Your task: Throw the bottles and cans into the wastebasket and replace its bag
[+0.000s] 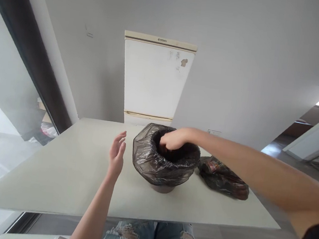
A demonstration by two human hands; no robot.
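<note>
A trash can (163, 189) stands on the table, lined with a thin black garbage bag (153, 169) whose edge is folded out over the rim and puffs around it. My right hand (174, 139) reaches into the bag's opening from the right. Its fingers look curled and point down, and their tips are hidden, so what they hold, if anything, does not show. To the left of the bag, my left hand (117, 153) is raised above the table, fingers apart and holding nothing. It does not touch the bag.
On the white table (77, 171), a second dark plastic bag (223, 178) with something colourful inside lies right of the can. Behind the table stands a white refrigerator (154, 78) against a grey wall. The table's near edge runs just above my legs.
</note>
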